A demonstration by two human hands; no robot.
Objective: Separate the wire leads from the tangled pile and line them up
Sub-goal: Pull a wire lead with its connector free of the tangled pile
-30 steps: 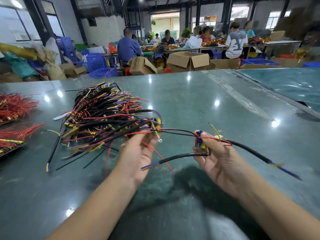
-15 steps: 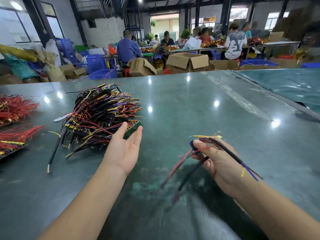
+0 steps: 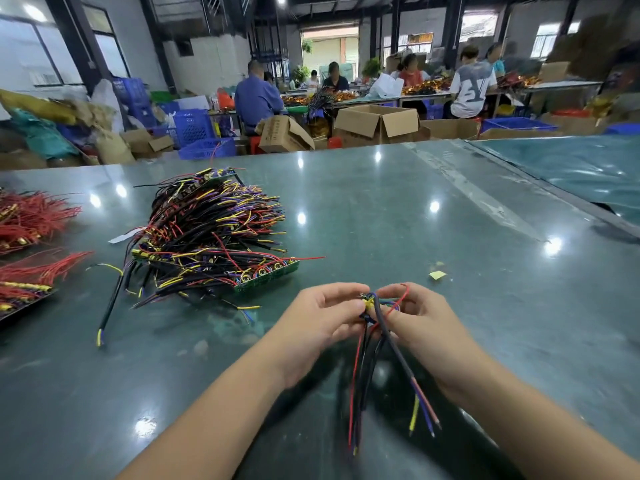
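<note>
We held a small bundle of wire leads (image 3: pixel 372 327) between both hands above the green table (image 3: pixel 398 216). Our left hand (image 3: pixel 320 318) and right hand (image 3: pixel 420 318) pinched its top, apparently to even the ends, while loose tails hung down. The tangled pile (image 3: pixel 207 233) lay to the left. Open cardboard boxes (image 3: pixel 377 121) stood beyond; we could not see inside.

green table (image 3: pixel 381 209), open cardboard boxes (image 3: pixel 377 124), blue crates (image 3: pixel 194 128), seated workers (image 3: pixel 258 97)
</note>
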